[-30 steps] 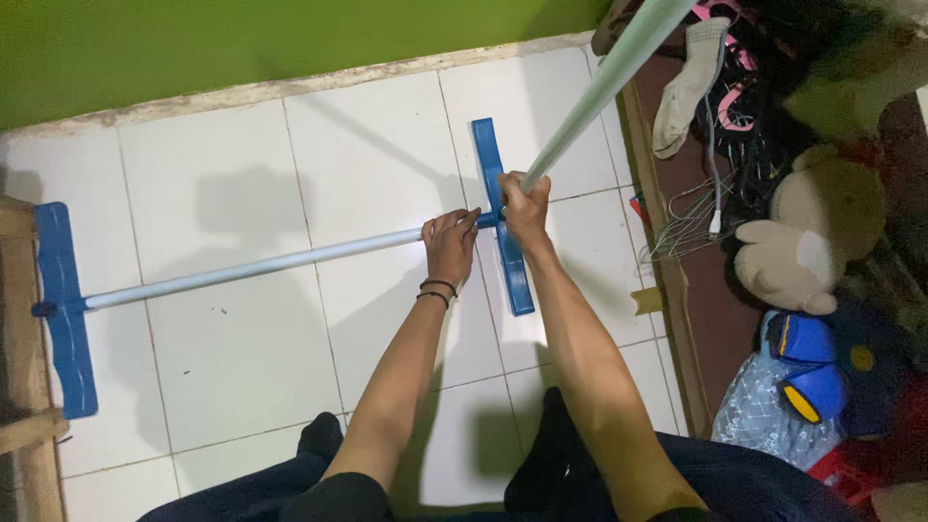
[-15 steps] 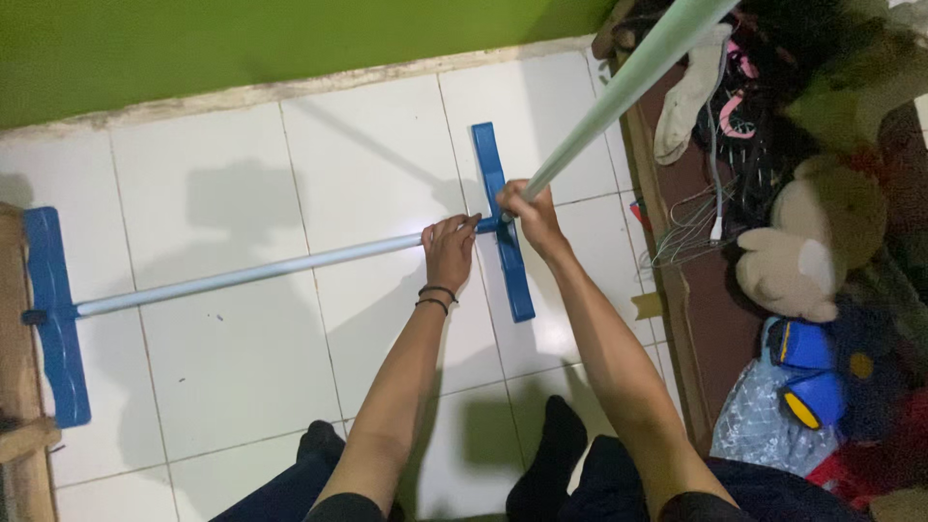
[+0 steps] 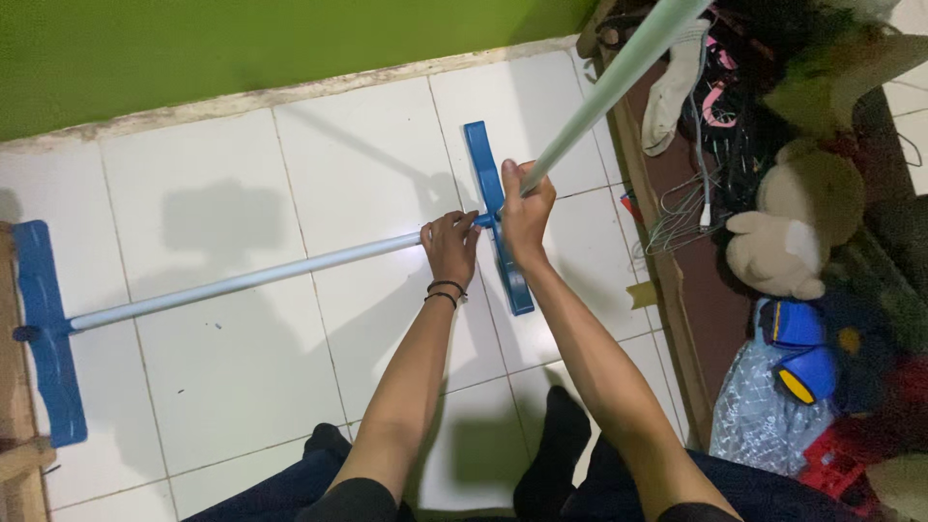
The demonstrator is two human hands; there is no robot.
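Two arms rise from the frame's bottom edge. Left hand [image 3: 450, 246] is closed round the end of a pale pole [image 3: 242, 280] lying on the floor, at mid-frame; its blue head [image 3: 43, 329] sits far left. Right hand [image 3: 527, 208] clamps a second pole [image 3: 609, 87], which slants to the upper right. Between the hands lies another blue head [image 3: 498, 227]; whether it is joined yet, I cannot tell. Soft toys [image 3: 793, 232] crowd the right.

A long pole [image 3: 242, 280] lies across the tiled floor [image 3: 242, 387] from a flat bar [image 3: 43, 333] at the frame's left to a second flat bar [image 3: 483, 164] at centre. A stuffed toy [image 3: 783, 246] sits at right, a wall [image 3: 242, 48] along the top.
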